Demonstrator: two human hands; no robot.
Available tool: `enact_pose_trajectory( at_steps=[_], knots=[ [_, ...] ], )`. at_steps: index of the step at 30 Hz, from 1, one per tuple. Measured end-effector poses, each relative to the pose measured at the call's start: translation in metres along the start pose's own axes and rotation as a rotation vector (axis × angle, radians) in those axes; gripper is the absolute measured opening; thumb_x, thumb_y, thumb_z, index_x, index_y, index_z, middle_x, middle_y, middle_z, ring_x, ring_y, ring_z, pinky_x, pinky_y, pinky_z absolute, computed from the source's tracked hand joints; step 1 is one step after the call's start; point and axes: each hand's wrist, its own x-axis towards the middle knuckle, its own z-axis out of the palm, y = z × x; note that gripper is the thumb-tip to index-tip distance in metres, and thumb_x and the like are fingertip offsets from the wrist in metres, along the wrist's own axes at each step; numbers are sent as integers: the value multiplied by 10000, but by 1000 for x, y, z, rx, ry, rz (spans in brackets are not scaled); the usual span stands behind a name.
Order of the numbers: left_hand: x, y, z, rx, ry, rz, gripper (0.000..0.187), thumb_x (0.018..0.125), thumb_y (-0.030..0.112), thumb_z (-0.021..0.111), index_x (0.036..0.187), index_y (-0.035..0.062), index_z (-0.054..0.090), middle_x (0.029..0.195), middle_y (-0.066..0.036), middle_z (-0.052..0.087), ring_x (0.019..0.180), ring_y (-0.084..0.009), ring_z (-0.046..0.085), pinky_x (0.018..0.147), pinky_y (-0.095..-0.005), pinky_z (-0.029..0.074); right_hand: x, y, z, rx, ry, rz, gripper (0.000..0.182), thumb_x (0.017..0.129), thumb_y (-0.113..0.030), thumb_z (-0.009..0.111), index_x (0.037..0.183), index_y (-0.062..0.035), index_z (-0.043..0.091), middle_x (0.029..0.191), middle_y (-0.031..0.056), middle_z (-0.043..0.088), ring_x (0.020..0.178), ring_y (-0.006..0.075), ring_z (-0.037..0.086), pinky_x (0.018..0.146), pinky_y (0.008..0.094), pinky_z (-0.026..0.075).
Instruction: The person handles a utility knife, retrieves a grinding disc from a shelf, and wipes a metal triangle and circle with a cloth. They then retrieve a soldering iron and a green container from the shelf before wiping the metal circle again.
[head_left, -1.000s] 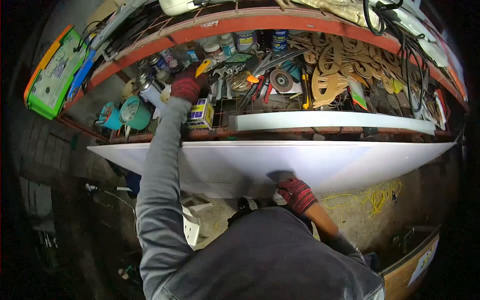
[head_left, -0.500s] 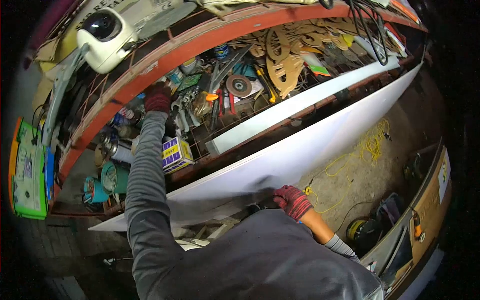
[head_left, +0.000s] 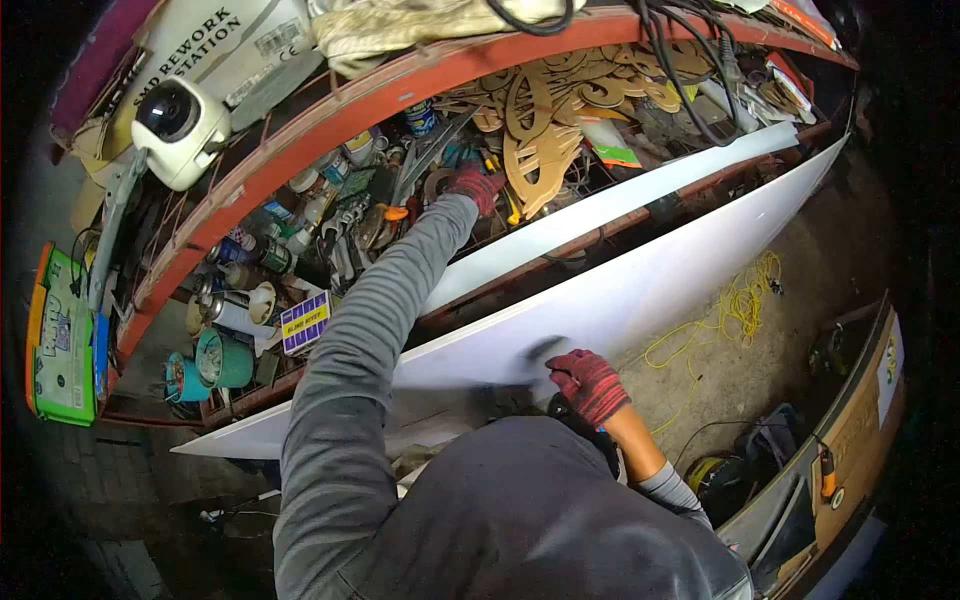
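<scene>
My left hand (head_left: 474, 189), in a red and black knit glove, reaches onto the shelf among the tools. It covers most of a round flap disc and lies beside a yellow-handled tool (head_left: 513, 205); its fingers are hidden. Just left of it are an orange-tipped tool (head_left: 396, 213) and several metal wrenches (head_left: 342, 245). My right hand (head_left: 590, 385), gloved the same way, is curled closed in front of the large white panel (head_left: 620, 300). Whatever its fingers might hold cannot be made out. A dark shadow falls on the panel beside it.
A pale strip (head_left: 610, 205) lies along the shelf's front. Wooden cutouts (head_left: 535, 165) lie behind it. A blind rivet box (head_left: 306, 322) and green cups (head_left: 224, 357) stand at left. Yellow cord (head_left: 738, 300) lies on the floor. A white camera (head_left: 180, 130) is by the red shelf beam (head_left: 300, 125).
My left hand has moved right along the shelf, from near the jars to the flap disc. My right hand has risen slightly and stays curled. The view has shifted a little.
</scene>
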Motion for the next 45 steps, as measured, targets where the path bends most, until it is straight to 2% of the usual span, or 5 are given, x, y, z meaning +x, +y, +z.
enact_pose_trajectory(
  at_steps=[10, 20, 22, 33, 45],
  knots=[
    [34, 0, 31, 520, -18, 117, 417, 911, 455, 554, 1133, 111, 635, 956, -133, 667, 913, -291, 648, 794, -385, 515, -29, 57, -14, 34, -56, 96, 240, 875, -227, 583, 1053, -91, 671, 970, 175, 651, 935, 371, 600, 852, 446, 477],
    [-186, 44, -125, -1384, 356, -332, 447, 909, 394, 611, 1178, 39, 567, 1006, -95, 642, 905, -211, 628, 787, -330, 510, -22, 68, -36, 156, -14, -29, 210, 855, -157, 585, 1025, -71, 674, 935, 168, 647, 901, 378, 593, 819, 451, 479],
    [-218, 87, -130, -1819, 412, 122, 368, 893, 307, 651, 1144, 49, 576, 977, -57, 622, 820, -191, 630, 721, -358, 540, -14, 45, -53, 206, 41, -52, 202, 853, -138, 591, 1023, -65, 673, 932, 164, 648, 897, 369, 598, 819, 439, 483],
    [-291, 213, -55, -888, 677, 607, 299, 968, 96, 506, 1249, -1, 539, 1256, -132, 578, 1093, -210, 560, 940, -342, 458, -8, -59, -86, 1034, 316, 79, 470, 965, -394, 528, 1173, 27, 520, 906, 86, 651, 805, 159, 615, 767, 300, 497],
    [-354, 193, 7, -1727, -530, 754, 468, 975, 149, 498, 1413, 29, 386, 1228, -101, 569, 1153, -163, 507, 1023, -302, 379, -115, -96, 33, 1179, 430, 308, 511, 948, -514, 490, 1068, -25, 580, 753, 76, 639, 693, 172, 631, 631, 297, 485]
  ],
)
